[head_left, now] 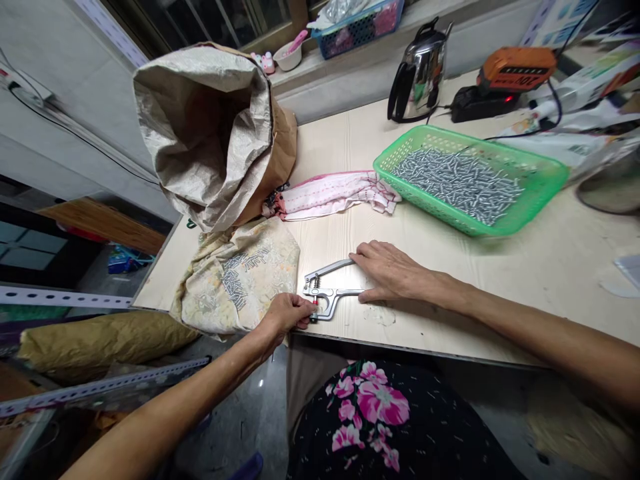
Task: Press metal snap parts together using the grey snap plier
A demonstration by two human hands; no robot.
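Note:
A metal hand press tool [327,288] with two long handles lies on the pale wooden table [525,267] near its front edge. My right hand [393,272] rests over the handles, fingers curved around them. My left hand [289,313] is pinched at the tool's jaw, its fingertips closed on something too small to make out. Just left of it a patterned cloth [240,277] lies on the table with a pile of small metal pins [236,280] on it.
A green plastic basket [543,177] full of small metal pins stands at the right. A large open paper sack [215,133] stands at the back left, a pink-and-white cloth [333,193] beside it. A steel kettle [419,73] and an orange device [515,67] sit at the back.

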